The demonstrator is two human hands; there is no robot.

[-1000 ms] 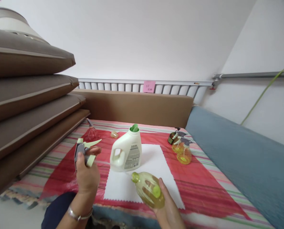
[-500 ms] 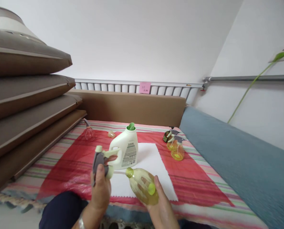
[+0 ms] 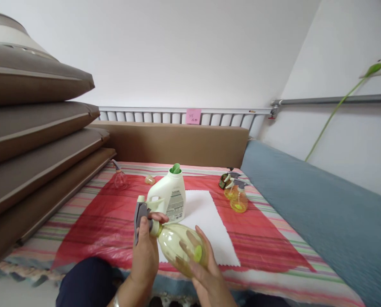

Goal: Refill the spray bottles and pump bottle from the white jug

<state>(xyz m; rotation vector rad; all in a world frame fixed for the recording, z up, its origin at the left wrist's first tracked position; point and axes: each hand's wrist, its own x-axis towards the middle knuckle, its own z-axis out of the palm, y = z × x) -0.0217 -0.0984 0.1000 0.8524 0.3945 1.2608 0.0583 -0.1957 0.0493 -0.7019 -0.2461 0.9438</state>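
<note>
My left hand (image 3: 145, 251) is closed around a grey and pale green spray trigger head (image 3: 142, 212), which sits against the neck of a yellow-green transparent bottle (image 3: 179, 245). My right hand (image 3: 206, 275) cups that bottle from below, fingers wrapped on its side, the bottle tilted with its neck to the left. Just behind stands a white detergent jug (image 3: 169, 198) with a green spout, on a white cloth (image 3: 209, 226).
A red plastic sheet (image 3: 107, 217) covers a striped bedspread. Yellow spray bottles (image 3: 237, 198) stand at the right, a clear one (image 3: 120, 177) and a small cap at the back left. Stacked brown cushions (image 3: 33, 140) fill the left; a blue mattress edge (image 3: 321, 213) runs along the right.
My left hand brought the trigger head from the left across to the bottle's neck, where it now sits. My right hand tilted the bottle further toward the left.
</note>
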